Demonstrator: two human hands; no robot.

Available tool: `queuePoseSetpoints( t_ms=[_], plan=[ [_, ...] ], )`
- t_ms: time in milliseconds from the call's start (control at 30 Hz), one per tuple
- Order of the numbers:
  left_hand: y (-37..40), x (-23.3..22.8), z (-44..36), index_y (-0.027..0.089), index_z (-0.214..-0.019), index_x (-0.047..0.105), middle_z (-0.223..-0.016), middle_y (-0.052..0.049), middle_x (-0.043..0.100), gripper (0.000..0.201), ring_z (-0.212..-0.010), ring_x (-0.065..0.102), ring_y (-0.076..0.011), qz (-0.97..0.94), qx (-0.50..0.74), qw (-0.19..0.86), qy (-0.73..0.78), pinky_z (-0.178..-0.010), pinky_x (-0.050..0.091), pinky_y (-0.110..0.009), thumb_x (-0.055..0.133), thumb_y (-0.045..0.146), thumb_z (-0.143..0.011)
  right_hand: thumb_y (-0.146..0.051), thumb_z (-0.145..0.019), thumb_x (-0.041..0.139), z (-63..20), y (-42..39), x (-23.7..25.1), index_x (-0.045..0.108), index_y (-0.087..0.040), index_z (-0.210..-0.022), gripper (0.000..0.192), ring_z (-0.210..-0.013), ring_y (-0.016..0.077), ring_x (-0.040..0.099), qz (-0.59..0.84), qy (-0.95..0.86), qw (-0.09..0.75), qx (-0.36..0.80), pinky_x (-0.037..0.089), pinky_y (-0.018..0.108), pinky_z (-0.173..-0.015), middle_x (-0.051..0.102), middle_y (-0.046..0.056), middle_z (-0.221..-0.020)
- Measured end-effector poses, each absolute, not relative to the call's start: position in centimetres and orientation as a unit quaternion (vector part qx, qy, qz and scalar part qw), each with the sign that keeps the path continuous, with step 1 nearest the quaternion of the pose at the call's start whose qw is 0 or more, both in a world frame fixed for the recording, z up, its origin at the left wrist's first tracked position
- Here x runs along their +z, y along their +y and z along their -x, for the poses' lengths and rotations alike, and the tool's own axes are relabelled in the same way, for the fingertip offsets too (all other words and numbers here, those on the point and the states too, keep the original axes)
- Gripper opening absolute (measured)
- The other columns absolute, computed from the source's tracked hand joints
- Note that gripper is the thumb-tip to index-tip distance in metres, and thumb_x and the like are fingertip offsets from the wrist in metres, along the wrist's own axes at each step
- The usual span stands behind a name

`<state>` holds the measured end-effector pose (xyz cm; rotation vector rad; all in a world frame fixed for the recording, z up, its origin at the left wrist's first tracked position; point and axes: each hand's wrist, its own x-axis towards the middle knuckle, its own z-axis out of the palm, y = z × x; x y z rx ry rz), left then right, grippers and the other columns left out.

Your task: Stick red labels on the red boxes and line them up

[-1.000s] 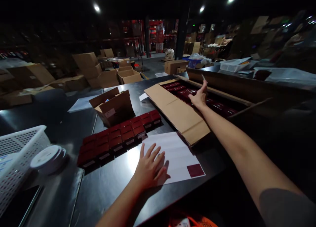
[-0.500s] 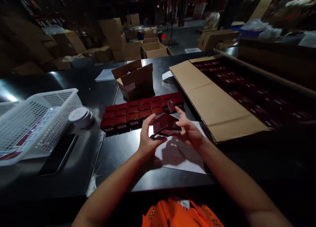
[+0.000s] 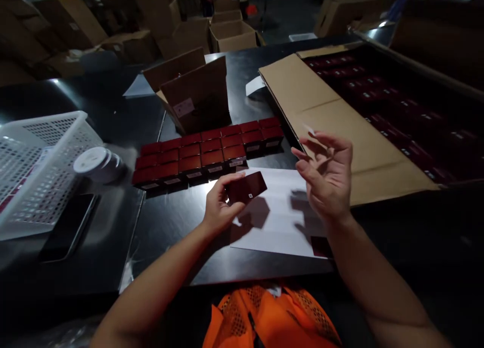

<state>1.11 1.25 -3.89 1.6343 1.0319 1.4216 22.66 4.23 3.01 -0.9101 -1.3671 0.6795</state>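
My left hand (image 3: 223,201) grips a small dark red box (image 3: 249,187) between thumb and fingers, above a white sheet of paper (image 3: 272,237). One face of the box bears a tiny white mark. To the right, my right hand (image 3: 328,174) is raised with the palm turned inward and the fingers loosely curled apart. A small clear piece, like a sticker (image 3: 308,129), shows at its index fingertip. Rows of matching dark red boxes (image 3: 189,156) stand just beyond the left hand, several with white labels on their near sides.
An open carton (image 3: 200,96) stands behind the rows. On the right, a large cardboard box (image 3: 325,121) holds many dark red boxes. At left are a white basket (image 3: 71,151), a round white container (image 3: 96,164) and a phone (image 3: 68,227). A dark red piece (image 3: 320,247) lies at the paper's corner.
My right hand has let go of the box and moved right and up. The left hand alone now holds the box, turned to another face. The view has tilted down.
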Motion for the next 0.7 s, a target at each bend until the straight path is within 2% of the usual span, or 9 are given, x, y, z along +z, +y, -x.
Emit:
queuePoseSetpoints(
  t_ms=[133, 233, 333, 500, 633, 700],
  plan=[
    [1.0, -3.2, -1.0, 0.022, -0.113, 0.062, -0.114, -0.007, 0.068, 0.047, -0.109, 0.066, -0.0226, -0.671, 0.552, 0.287, 0.404, -0.096, 0.056, -0.04, 0.076, 0.018, -0.069, -0.035, -0.084, 0.075, -22.6, 3.6, 3.3, 0.056, -0.031, -0.112, 0.035, -0.127, 0.0255, 0.052, 0.387, -0.594, 0.651, 0.273, 0.048, 0.045, -0.107, 0.048, 0.004, -0.137],
    [0.7, -3.0, -1.1, 0.022, -0.119, 0.058, -0.111, -0.006, 0.067, 0.058, -0.1, 0.068, -0.0199, -0.661, 0.54, 0.295, 0.429, -0.088, 0.057, -0.035, 0.083, 0.023, -0.067, -0.032, -0.084, 0.077, -22.6, 3.3, 3.4, 0.062, -0.031, -0.105, 0.026, -0.113, 0.0232, 0.061, 0.38, -0.593, 0.656, 0.273, 0.05, 0.043, -0.104, 0.062, 0.002, -0.116],
    [0.5, -2.9, -1.3, 0.022, -0.122, 0.056, -0.11, -0.006, 0.066, 0.064, -0.098, 0.068, -0.0188, -0.648, 0.537, 0.306, 0.445, -0.085, 0.057, -0.033, 0.085, 0.025, -0.065, -0.033, -0.085, 0.077, -22.8, 3.1, 3.2, 0.067, -0.033, -0.1, 0.018, -0.096, 0.022, 0.065, 0.38, -0.594, 0.644, 0.297, 0.056, 0.041, -0.093, 0.068, 0.001, -0.099],
    [0.6, -2.2, -1.2, 0.022, -0.105, 0.065, -0.101, -0.002, 0.066, 0.044, -0.096, 0.063, -0.0186, -0.698, 0.535, 0.208, 0.428, -0.085, 0.054, -0.034, 0.079, 0.014, -0.064, -0.042, -0.079, 0.083, -22.8, 2.9, 3.3, 0.071, -0.031, -0.094, 0.022, -0.079, 0.0191, 0.067, 0.394, -0.547, 0.576, 0.462, 0.06, 0.033, -0.074, 0.07, 0.0, -0.088],
    [0.4, -1.9, -1.4, 0.027, -0.118, 0.065, -0.11, -0.003, 0.058, 0.053, -0.102, 0.06, -0.0177, -0.71, 0.528, 0.175, 0.432, -0.089, 0.054, -0.033, 0.074, 0.01, -0.068, -0.042, -0.068, 0.091, -21.8, 2.7, 3.8, 0.072, -0.028, -0.083, 0.029, -0.069, 0.0151, 0.067, 0.368, -0.482, 0.54, 0.584, 0.059, 0.027, -0.068, 0.069, -0.002, -0.078],
    [0.2, -2.1, -1.5, 0.028, -0.131, 0.057, -0.114, -0.004, 0.056, 0.068, -0.104, 0.061, -0.0179, -0.688, 0.541, 0.193, 0.443, -0.089, 0.055, -0.033, 0.08, 0.018, -0.068, -0.041, -0.066, 0.092, -21.4, 2.6, 3.9, 0.071, -0.027, -0.082, 0.029, -0.068, 0.014, 0.067, 0.359, -0.464, 0.532, 0.611, 0.059, 0.026, -0.066, 0.069, -0.003, -0.077]
  ],
)
